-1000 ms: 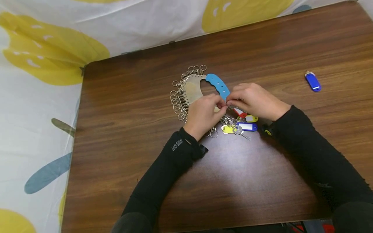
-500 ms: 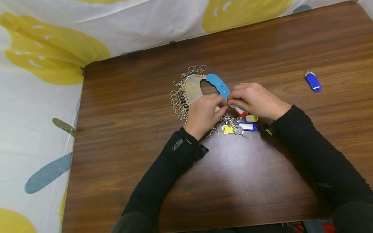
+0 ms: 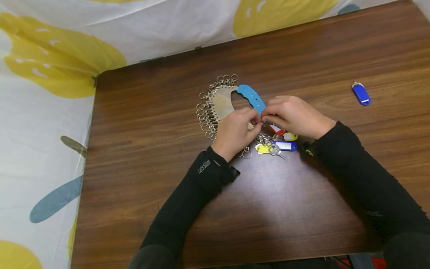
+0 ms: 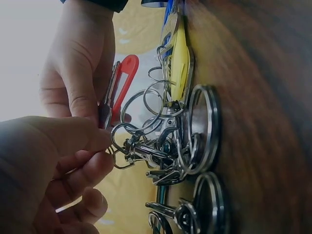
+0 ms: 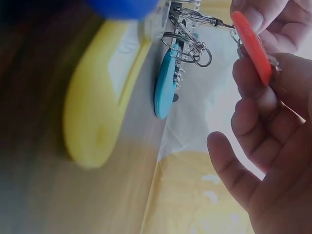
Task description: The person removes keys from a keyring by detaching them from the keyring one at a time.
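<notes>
Your two hands meet over the middle of the key holder [image 3: 223, 102], so the exact spot where the fingertips work is covered in the head view. The left wrist view shows more: a tangle of steel split rings and small clasps [image 4: 161, 146], though which ring belongs to which tag is hard to sort out. The right wrist view is blurred close up, with a yellow tag [image 5: 102, 97] filling the foreground as a soft smear.

The holder is a flat crescent of dull metal with a bright blue plastic grip [image 3: 251, 98] pierced by small holes, and its outer edge is fringed with shiny wire rings [image 3: 205, 114]. It lies flat on the dark, glossy wood-grain table [image 3: 168, 149]. Below your hands sit oval plastic tags in yellow and blue [image 3: 284, 145] with white label windows, and a small silver key [image 3: 276, 151].

Your left hand [image 3: 235, 132] is curled, thumb and forefinger pinching a clasp at the ring cluster. Your right hand [image 3: 293, 115] is curled too, its fingers pinching the key beside the red tag [image 4: 124, 83]. Both wrists rest low, in black sleeves.

A separate blue tag [image 3: 361, 93] lies well apart to the right.
</notes>
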Demonstrator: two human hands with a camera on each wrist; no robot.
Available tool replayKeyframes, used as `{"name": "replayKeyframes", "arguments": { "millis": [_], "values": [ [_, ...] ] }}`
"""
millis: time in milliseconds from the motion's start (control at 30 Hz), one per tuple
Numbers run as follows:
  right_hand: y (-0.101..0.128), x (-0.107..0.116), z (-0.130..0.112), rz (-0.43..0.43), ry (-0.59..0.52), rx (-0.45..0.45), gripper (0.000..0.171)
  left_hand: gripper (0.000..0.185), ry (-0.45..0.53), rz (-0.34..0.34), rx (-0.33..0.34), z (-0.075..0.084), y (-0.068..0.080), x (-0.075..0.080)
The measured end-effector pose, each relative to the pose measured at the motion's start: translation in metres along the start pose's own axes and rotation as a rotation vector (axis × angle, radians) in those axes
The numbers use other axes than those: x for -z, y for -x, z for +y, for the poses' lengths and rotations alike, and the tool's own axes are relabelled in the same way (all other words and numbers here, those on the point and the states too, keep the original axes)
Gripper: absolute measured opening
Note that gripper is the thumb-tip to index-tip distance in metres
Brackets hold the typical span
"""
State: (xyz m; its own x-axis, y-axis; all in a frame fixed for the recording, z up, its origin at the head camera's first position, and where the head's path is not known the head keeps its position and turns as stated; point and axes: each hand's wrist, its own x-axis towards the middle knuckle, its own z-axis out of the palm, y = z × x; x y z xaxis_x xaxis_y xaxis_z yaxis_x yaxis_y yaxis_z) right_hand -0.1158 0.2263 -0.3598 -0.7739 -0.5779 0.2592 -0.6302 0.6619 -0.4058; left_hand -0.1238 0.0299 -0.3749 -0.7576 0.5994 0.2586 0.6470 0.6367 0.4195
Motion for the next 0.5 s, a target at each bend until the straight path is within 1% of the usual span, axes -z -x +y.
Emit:
{"name": "replayKeyframes", "arguments": {
  "millis": [133,233,333,500],
  "values": [
    [0.0005,0.0012,0.0001,0.001,-0.010,-0.014,0.007,0.004,0.010,0.015,-0.034,-0.0009,0.0004,-0.0004],
    [0.0006,0.0019,0.0005,0.002,-0.009,-0.018,0.006,0.005,0.014,0.010,-0.035,-0.0013,0.0001,-0.0007],
    [0.0007,0.0024,0.0007,0.004,-0.002,-0.015,0.006,0.007,0.021,-0.021,0.001,-0.0010,-0.0008,-0.0008],
    [0.0006,0.0021,0.0008,0.012,0.008,-0.004,0.006,0.015,0.024,-0.073,0.096,0.0017,-0.0022,0.0004]
  ]
}}
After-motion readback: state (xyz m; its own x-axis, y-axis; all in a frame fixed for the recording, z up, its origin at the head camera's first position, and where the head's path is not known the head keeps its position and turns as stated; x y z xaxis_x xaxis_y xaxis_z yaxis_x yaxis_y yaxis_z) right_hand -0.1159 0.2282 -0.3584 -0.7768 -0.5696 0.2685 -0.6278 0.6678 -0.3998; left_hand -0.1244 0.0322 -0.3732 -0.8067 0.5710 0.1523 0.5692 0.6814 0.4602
